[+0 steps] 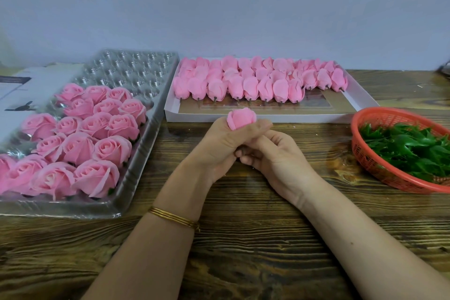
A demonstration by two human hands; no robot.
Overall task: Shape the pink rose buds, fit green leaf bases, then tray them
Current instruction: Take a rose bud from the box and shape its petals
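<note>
Shaping step apparently in hand. On the left, clear tray, about half filled with finished roses; behind, white box with rows of unshaped buds; on the right, red basket of green leaf bases. Left hand clamped round one rose bud above the table, just before the box; right hand pressed against it from below, fingers curled, their hold hidden. Next, probably: a reach right for one leaf base, then a careful push onto the stem. Behind, plain pale wall; below, dark wooden boards.
</note>
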